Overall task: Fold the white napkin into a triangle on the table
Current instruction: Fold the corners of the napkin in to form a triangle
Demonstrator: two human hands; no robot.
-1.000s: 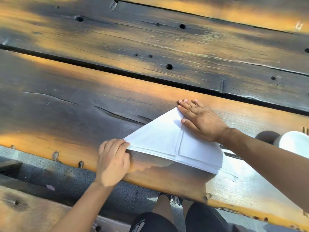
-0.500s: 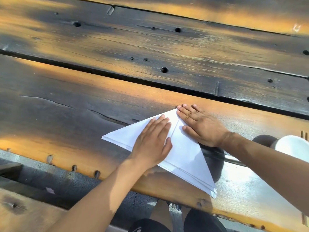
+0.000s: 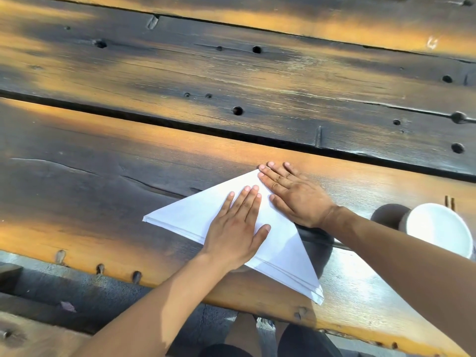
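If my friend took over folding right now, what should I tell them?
Left hand: flat, fingers straight, pressing the middle of the white napkin.
Right hand: flat, fingers pressing the napkin's far corner and right edge.
The napkin lies on the wooden table near its front edge, already a triangle.
A white cup stands to the right, apart from the napkin.
Done: the triangle fold.
Left: probably just smooth the crease and lift both hands away.

Bare table (image 3: 128, 176) left of the napkin (image 3: 185, 215); white cup (image 3: 438, 230) near its right.
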